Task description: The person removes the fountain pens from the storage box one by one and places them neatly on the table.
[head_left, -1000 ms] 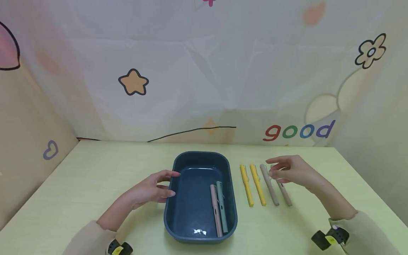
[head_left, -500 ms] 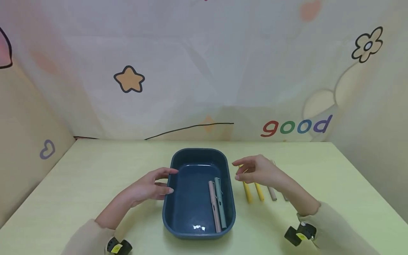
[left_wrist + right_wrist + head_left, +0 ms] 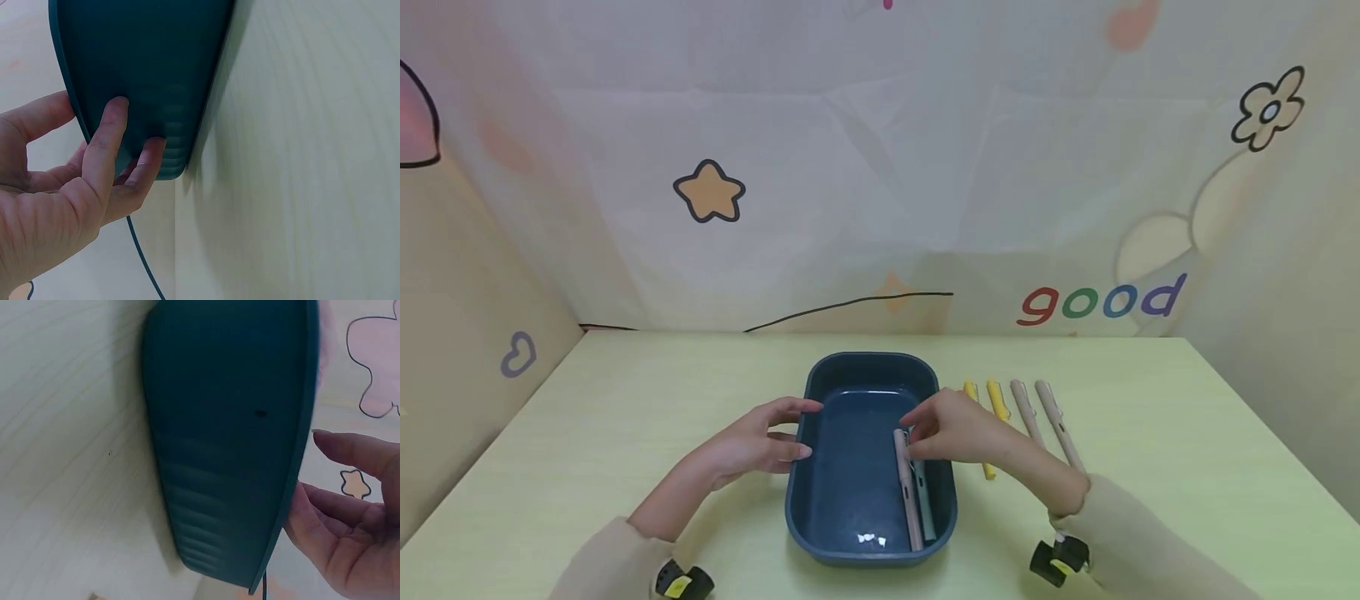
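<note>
A dark blue plastic tray (image 3: 850, 475) stands on the table. At its left side my left hand (image 3: 748, 442) holds the rim; in the left wrist view, fingertips press the outer wall. Inside, along the right side, lie a pinkish pen (image 3: 907, 496) and a teal pen (image 3: 927, 508). My right hand (image 3: 958, 429) reaches over the right rim, its fingertips at the upper ends of these pens and covering the teal one's top. In the right wrist view, the right hand (image 3: 356, 512) has index finger and thumb apart; the tray wall (image 3: 225, 456) hides the pens.
Right of the tray two yellow pens (image 3: 997, 400) and two grey pens (image 3: 1058, 421) lie in a row, partly covered by my right hand and forearm. A printed cloth (image 3: 880, 183) hangs behind the pale table (image 3: 685, 367).
My right hand has moved left from above the grey pens, past the yellow ones, to over the tray. My left hand stays at the tray's left rim. The pens lie as before.
</note>
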The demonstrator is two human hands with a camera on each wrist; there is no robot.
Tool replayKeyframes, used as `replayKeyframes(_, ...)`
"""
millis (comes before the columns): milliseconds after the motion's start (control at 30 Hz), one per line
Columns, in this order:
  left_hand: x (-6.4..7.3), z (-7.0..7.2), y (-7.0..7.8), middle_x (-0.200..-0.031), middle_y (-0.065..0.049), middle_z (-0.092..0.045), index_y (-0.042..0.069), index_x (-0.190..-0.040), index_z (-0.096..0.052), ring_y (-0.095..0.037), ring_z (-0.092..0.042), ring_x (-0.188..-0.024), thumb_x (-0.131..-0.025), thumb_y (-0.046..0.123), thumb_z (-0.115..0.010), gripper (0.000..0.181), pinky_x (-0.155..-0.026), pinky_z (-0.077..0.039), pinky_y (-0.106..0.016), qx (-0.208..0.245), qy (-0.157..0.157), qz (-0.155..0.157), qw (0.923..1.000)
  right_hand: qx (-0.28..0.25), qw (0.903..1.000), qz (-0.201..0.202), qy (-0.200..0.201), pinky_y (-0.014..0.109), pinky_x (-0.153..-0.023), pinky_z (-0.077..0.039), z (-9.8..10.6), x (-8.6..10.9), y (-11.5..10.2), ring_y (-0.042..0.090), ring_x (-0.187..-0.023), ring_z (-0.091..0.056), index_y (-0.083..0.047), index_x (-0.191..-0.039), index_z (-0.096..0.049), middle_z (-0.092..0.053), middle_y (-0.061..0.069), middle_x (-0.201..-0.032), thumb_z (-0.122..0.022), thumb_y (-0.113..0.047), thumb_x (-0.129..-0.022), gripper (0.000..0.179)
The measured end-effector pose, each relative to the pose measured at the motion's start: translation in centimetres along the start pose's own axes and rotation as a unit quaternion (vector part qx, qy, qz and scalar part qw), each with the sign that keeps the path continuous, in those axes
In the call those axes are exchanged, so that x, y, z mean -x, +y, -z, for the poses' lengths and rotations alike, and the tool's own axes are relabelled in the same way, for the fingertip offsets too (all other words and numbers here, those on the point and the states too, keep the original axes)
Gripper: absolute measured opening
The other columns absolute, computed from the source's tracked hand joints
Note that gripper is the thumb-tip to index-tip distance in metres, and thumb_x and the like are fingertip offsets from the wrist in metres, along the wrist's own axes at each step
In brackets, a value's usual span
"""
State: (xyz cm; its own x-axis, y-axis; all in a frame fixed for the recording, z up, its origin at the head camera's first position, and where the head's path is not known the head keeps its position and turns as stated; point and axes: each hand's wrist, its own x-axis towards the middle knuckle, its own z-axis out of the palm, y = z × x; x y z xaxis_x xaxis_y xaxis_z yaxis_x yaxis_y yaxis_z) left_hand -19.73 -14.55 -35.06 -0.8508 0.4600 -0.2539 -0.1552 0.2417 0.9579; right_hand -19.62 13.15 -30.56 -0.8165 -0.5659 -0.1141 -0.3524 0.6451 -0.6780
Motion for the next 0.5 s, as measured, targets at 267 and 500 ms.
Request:
replayKeyframes(267, -0.1, 0.0, -0.1, -0.137, -0.025, -0.031, 0.004, -0.135, -0.037, -0.029, -0.055, -0.105, -0.082, 0.001, -0.064, 0.059, -0.083, -0.050, -0.045, -0.001, 0.005, 0.002, 1.0000, 0.073, 0.9966, -0.030, -0.023, 0.027, -0.062, -0.054, -1.9, -1.2, -1.6, 0.014, -0.067, -0.063, 0.008, -0.104, -0.064, -0.068, 0.010, -0.080, -0.072, -0.008, -0.075, 0.034)
replayKeyframes(500, -0.1, 0.0, -0.1, -0.137, -0.025, -0.031, 0.004, -0.134, -0.038, -0.028, -0.056, -0.102, -0.082, 0.001, -0.064, 0.059, -0.083, -0.050, -0.045, 0.004, 0.001, -0.002, 1.0000, 0.169, 0.9851, -0.033, -0.004, 0.020, -0.045, -0.046, -3.3, -1.4, -1.7, 0.010, -0.049, -0.050, 0.002, -0.079, -0.067, -0.055, 0.001, -0.055, -0.071, -0.003, -0.073, 0.008)
